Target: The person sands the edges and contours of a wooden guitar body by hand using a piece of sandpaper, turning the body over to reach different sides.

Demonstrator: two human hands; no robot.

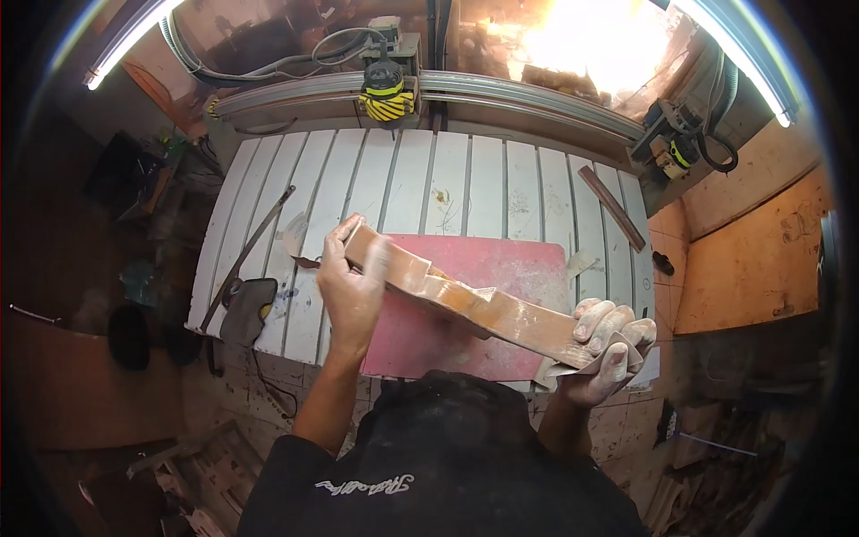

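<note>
A long, dusty wooden piece (474, 304) with a stepped edge is held at a slant above a pink board (528, 259). My left hand (349, 286) grips its left end, thumb raised along the near face and slightly blurred. My right hand (608, 349) wraps round the lower right end, fingers over the top, with a thin tan sheet (573, 367), apparently sandpaper, held against the wood under the thumb. Both hands are whitened with dust. The pink board lies on a white slatted bench top (438, 179).
A metal rail (501, 89) with two machine heads (386, 85) crosses behind the bench. On the bench lie a long thin bar (246, 255), a grey tool or pouch (246, 313) and a dark wooden strip (611, 204). An orange wooden panel (743, 268) stands at right; wooden offcuts (197, 474) lie below left.
</note>
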